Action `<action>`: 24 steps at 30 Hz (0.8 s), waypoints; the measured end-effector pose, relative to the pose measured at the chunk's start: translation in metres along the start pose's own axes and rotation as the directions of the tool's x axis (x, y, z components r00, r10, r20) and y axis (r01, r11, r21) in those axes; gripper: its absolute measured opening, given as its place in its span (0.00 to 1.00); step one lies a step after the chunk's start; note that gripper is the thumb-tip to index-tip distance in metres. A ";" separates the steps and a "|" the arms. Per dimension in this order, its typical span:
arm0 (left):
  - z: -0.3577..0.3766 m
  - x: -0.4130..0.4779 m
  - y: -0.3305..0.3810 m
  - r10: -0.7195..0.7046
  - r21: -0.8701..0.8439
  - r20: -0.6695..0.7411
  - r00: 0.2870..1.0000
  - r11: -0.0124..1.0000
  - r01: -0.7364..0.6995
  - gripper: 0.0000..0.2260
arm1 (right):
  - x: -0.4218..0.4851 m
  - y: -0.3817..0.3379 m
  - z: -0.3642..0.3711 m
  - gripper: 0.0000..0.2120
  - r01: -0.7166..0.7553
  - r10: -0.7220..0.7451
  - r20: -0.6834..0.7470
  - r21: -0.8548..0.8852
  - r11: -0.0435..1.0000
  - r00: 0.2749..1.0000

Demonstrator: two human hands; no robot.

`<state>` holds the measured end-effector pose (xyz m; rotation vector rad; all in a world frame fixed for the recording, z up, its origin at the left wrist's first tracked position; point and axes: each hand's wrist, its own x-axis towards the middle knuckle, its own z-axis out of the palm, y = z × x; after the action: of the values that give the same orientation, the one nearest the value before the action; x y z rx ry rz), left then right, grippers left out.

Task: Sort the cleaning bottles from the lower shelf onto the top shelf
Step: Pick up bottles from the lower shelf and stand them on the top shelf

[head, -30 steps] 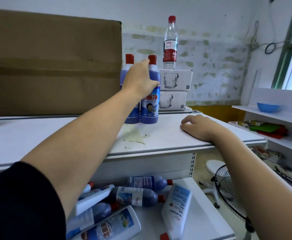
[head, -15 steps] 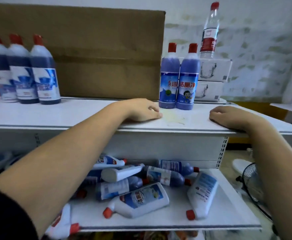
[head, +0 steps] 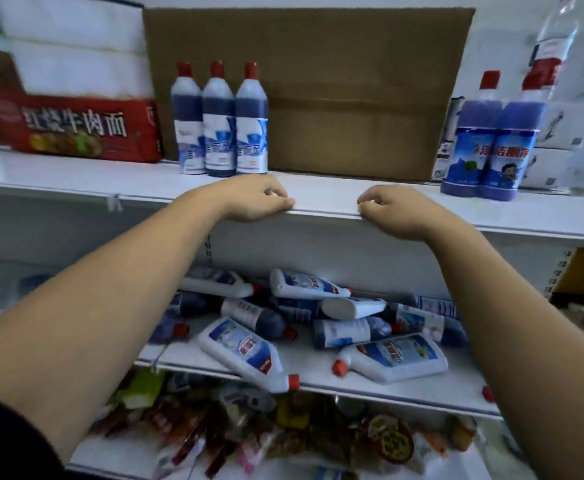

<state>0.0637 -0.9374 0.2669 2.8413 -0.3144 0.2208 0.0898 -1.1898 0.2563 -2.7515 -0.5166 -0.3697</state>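
My left hand [head: 256, 199] and my right hand [head: 397, 209] both rest on the front edge of the white top shelf [head: 76, 174], a small gap between them, fingers loosely curled and holding nothing. Behind my left hand, three dark-blue cleaning bottles [head: 219, 119] with red caps stand upright in a row. Two lighter purple-blue bottles [head: 491, 140] stand upright at the right of the same shelf. On the lower shelf [head: 404, 389], several white and blue bottles [head: 318, 323] lie on their sides in a loose pile; one juts over the front edge.
A large cardboard box [head: 318, 91] lines the back of the top shelf, with a red noodle carton [head: 72, 129] to its left. White boxes [head: 560, 133] with a clear water bottle [head: 553, 46] on top stand at the far right. Snack packets [head: 283, 427] fill the bottom shelf.
My left hand let go of a purple-blue bottle and came down to the shelf edge. My right hand slid left along the edge. The view swung left and down.
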 end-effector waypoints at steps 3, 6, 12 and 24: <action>-0.016 -0.043 -0.057 -0.061 -0.007 -0.076 0.995 0.998 0.061 0.18 | 0.001 -0.064 0.027 0.17 0.047 -0.047 -0.028 -0.008 0.999 0.999; -0.031 -0.089 -0.116 -0.112 0.017 -0.150 0.982 0.993 0.116 0.19 | -0.002 -0.131 0.053 0.20 0.096 -0.098 -0.061 -0.035 0.995 0.993; -0.051 -0.195 -0.229 -0.265 -0.029 -0.193 0.945 0.964 0.264 0.19 | -0.015 -0.262 0.110 0.23 0.198 -0.193 -0.100 0.045 0.979 0.976; -0.028 -0.302 -0.382 -0.501 -0.141 -0.186 0.845 0.865 0.481 0.20 | -0.005 -0.411 0.233 0.21 0.266 -0.289 0.170 0.148 0.953 0.942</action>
<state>-0.1414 -0.5127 0.1432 2.6613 0.4412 0.3905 -0.0296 -0.7461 0.1471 -2.6104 -0.9514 -0.1318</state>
